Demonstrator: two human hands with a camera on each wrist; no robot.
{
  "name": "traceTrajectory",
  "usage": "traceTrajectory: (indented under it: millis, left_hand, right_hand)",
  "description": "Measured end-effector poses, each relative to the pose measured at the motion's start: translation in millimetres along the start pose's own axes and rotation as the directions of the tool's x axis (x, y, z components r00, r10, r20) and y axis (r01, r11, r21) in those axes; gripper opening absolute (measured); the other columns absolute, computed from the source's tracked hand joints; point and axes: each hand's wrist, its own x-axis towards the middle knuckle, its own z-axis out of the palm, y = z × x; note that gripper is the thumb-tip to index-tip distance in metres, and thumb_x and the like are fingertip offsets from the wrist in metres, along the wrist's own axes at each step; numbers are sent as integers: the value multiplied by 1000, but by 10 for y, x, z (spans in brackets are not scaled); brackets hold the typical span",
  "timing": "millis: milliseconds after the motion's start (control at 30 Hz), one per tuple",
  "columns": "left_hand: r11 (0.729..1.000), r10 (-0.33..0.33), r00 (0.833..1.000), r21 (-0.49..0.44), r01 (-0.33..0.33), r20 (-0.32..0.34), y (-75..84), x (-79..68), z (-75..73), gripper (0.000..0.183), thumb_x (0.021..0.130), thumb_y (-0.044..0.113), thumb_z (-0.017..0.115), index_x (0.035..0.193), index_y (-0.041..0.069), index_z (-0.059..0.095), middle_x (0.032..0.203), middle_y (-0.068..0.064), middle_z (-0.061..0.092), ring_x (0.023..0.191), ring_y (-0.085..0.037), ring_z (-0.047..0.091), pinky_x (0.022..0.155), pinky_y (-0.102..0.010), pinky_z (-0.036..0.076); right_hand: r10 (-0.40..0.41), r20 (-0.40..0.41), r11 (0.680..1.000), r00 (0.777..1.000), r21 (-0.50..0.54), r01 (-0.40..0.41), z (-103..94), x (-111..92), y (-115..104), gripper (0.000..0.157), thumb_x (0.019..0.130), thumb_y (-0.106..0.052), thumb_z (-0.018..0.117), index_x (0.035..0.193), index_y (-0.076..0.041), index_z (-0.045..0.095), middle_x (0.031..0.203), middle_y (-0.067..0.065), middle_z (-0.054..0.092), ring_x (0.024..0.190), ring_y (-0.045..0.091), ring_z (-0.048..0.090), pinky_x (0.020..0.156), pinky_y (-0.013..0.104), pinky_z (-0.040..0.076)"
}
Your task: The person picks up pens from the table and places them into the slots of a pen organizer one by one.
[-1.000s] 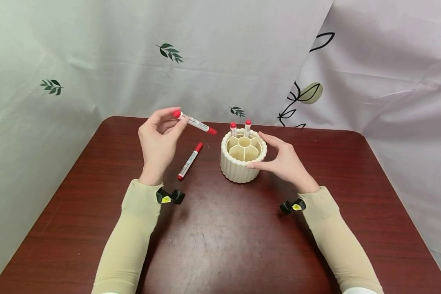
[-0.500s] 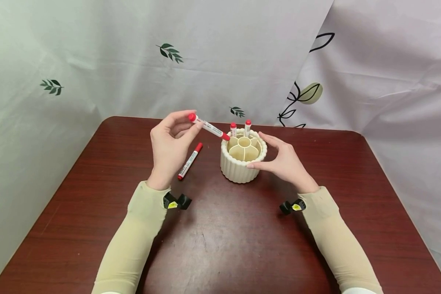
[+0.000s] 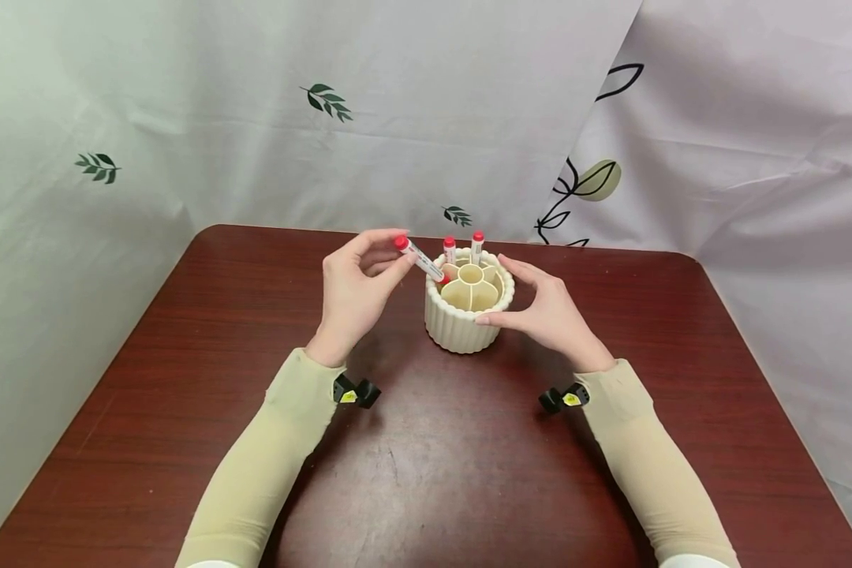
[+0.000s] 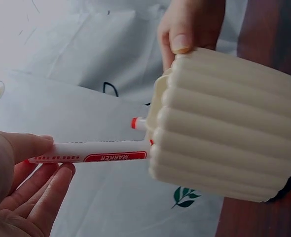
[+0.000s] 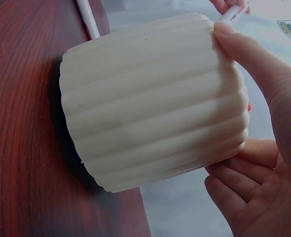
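My left hand (image 3: pixel 355 292) pinches a white marker (image 3: pixel 424 260) with red ends between thumb and fingers. The marker slants down to the right, and its lower red end is inside the rim of a cream ribbed pen holder (image 3: pixel 461 330), at the left side. My right hand (image 3: pixel 550 312) grips the holder's right side, thumb in front and fingers behind. Two red-capped markers, one (image 3: pixel 450 251) and another (image 3: pixel 477 248), stand in the rear compartments. In the left wrist view, the pinched marker (image 4: pixel 111 151) meets the holder's mouth, its tip hidden by the rim.
The holder stands on a dark red wooden table (image 3: pixel 426 473), towards the far edge. Another marker (image 5: pixel 88 19) lies on the table beyond the holder in the right wrist view; my left hand hides it in the head view. A pale patterned curtain (image 3: pixel 397 118) hangs behind.
My left hand has carried its marker right and down, from beside the holder to within its rim. It now covers the loose marker on the table. My right hand keeps its hold.
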Motion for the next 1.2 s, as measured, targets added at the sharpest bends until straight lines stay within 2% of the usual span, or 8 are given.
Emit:
traceTrajectory:
  millis: [300, 533, 700, 867, 1000, 1100, 1200]
  left_hand:
    - [997, 11, 997, 71, -16, 73, -119, -12, 139, 27, 80, 0, 73, 106, 2, 68, 98, -11, 67, 83, -22, 66, 74, -32, 54]
    - [993, 21, 994, 110, -33, 108, -499, 5, 219, 27, 79, 9, 76, 106, 11, 69, 98, 5, 67, 81, -7, 65, 72, -24, 53]
    - [990, 27, 988, 136, -48, 153, -581, -23, 270, 25, 80, 11, 75, 105, 11, 68, 95, 9, 67, 81, -4, 64, 72, -23, 53]
    - [987, 29, 986, 150, -53, 164, -619, -41, 302, 27, 80, 13, 75, 106, 14, 68, 94, 10, 67, 82, -4, 64, 72, -22, 53]
    - [989, 35, 987, 140, -57, 154, -586, -37, 299, 31, 79, 15, 76, 109, 12, 67, 96, 4, 67, 83, -7, 64, 73, -23, 53]
    - [993, 30, 990, 112, -45, 140, -463, -46, 275, 34, 79, 11, 77, 111, 7, 66, 97, -7, 67, 85, -16, 65, 76, -30, 53]
    - [994, 1, 991, 110, -15, 132, -307, -66, 218, 35, 78, 8, 76, 111, 4, 66, 97, -12, 67, 86, -24, 65, 78, -37, 53]
  right_hand:
    - [-5, -3, 1000, 1000, 2, 5, 15, -3, 7, 95, 55, -55, 84, 137, -26, 47, 133, -15, 49, 122, -1, 40, 101, 33, 33]
    - [-12, -1, 1000, 1000, 6, 12, 23, 5, 6, 94, 56, -55, 84, 137, -27, 47, 133, -15, 49, 122, 0, 41, 101, 33, 34]
    - [-4, -1, 1000, 1000, 10, 4, 23, -3, 12, 93, 56, -55, 84, 137, -29, 47, 133, -16, 48, 122, -1, 41, 101, 33, 34]
    - [-4, -3, 1000, 1000, 12, 4, 26, -7, 17, 93, 56, -55, 84, 137, -30, 46, 134, -15, 48, 122, -1, 40, 101, 33, 34]
    - [-2, -4, 1000, 1000, 6, 2, 20, -5, 18, 93, 56, -55, 84, 137, -31, 46, 134, -13, 48, 122, -1, 40, 101, 34, 34]
    - [-7, -4, 1000, 1000, -3, 7, 12, -8, 7, 94, 56, -56, 84, 138, -29, 46, 134, -13, 48, 122, 0, 40, 101, 34, 34]
    - [-16, -6, 1000, 1000, -19, 16, 2, -16, -8, 94, 56, -56, 83, 138, -27, 46, 135, -13, 48, 122, 0, 40, 101, 34, 34]
